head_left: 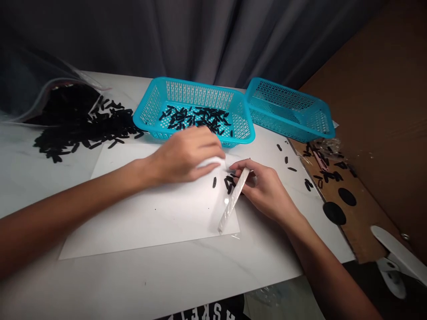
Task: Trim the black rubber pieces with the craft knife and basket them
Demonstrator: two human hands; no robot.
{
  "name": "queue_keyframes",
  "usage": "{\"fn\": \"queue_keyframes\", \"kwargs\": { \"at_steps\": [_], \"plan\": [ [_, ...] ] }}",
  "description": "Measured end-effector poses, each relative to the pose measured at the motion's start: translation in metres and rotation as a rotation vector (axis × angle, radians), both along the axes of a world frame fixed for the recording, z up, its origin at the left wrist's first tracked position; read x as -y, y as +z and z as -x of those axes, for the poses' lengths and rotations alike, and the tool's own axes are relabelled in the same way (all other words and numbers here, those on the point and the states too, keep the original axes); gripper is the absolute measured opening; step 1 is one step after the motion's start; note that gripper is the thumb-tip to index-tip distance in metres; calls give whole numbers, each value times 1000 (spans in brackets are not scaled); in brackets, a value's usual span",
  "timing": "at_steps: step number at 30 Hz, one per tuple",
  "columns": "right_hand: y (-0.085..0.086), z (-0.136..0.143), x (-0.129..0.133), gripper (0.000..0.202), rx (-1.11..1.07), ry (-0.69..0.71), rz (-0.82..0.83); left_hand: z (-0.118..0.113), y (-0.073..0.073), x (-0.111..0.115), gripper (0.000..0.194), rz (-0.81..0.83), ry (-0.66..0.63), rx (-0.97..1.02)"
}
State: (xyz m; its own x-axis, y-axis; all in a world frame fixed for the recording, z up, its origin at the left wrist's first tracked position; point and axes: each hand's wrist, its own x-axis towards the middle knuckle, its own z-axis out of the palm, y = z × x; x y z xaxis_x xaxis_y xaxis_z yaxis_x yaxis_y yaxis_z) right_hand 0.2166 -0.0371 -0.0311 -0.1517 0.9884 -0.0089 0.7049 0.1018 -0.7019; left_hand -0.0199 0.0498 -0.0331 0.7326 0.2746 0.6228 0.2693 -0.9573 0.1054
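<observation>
My left hand [188,153] hovers over a white sheet of paper [147,222], fingers curved, with a gap between thumb and fingertips and nothing visible in it. My right hand [265,184] rests at the sheet's right edge, closed around a slim white stick in clear plastic [232,202] that slants down toward the near edge of the paper. By the right fingertips lie several small black elongated pieces [228,183], partly covered by the stick. One separate black piece [214,182] lies between the two hands.
Behind my hands stands a blue basket [248,133] holding many black pieces; a second blue basket [325,129] adjoins it. A plastic bag [50,89] spills a black heap [90,129] at left. Black discs [334,213] and scattered pieces lie around the cardboard [360,240] at right.
</observation>
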Motion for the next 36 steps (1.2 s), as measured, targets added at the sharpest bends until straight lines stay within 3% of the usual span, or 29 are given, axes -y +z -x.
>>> {"fn": "queue_keyframes", "kwargs": {
  "at_steps": [2,5,9,15,21,36],
  "plan": [
    [-1,-1,0,18,5,-3,-21,-5,-3,8,16,159,-131,-197],
    [-1,-2,0,17,41,-4,-45,-6,-11,10,18,279,-200,-288],
    [-1,-1,1,10,80,8,-133,-4,-14,6,12,416,-177,-208],
    [3,3,3,7,-22,163,-242,-9,-1,14,8,618,-36,42],
    [2,3,4,4,-71,96,-324,-12,7,21,6,690,13,97],
    [5,4,6,6,-92,86,-422,-15,10,26,12,811,24,146]
  ]
}}
